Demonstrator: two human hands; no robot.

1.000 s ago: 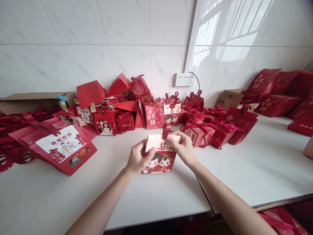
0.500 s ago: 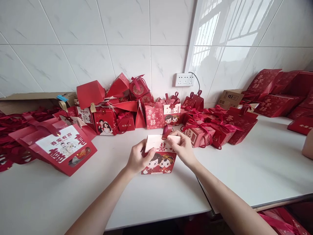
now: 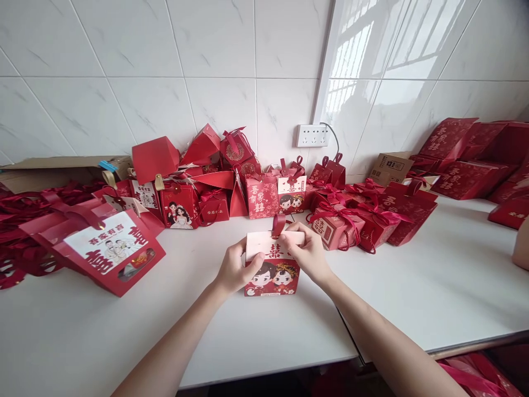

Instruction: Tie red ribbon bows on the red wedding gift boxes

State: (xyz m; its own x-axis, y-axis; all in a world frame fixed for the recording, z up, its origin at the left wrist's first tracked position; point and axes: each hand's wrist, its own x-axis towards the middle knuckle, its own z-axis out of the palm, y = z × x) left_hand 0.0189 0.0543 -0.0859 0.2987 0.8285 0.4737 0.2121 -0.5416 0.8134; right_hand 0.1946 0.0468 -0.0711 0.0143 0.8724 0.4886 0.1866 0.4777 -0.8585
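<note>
A red gift box (image 3: 273,280) with a cartoon couple and a white top flap stands upright on the white table in front of me. My left hand (image 3: 238,267) grips its upper left side, thumb on the front and fingers behind. At the upper right, my right hand (image 3: 306,248) pinches the top edge, its thumb beside the base of the ribbon loop (image 3: 279,225). The loop sticks up from the top of the box. Fingertips of both hands are partly hidden behind the box.
A larger red gift box (image 3: 124,259) with a clear window leans at the left. Red boxes (image 3: 262,197) line the wall, and ribbon-tied boxes (image 3: 339,226) sit right of centre. More are stacked far right, near part of another person's arm (image 3: 521,245). A power strip (image 3: 313,135) is on the tiles.
The box has turned slightly and now stands straighter, its lower edge shifted a little to the right. Both hands keep their hold. The whole view has shifted slightly.
</note>
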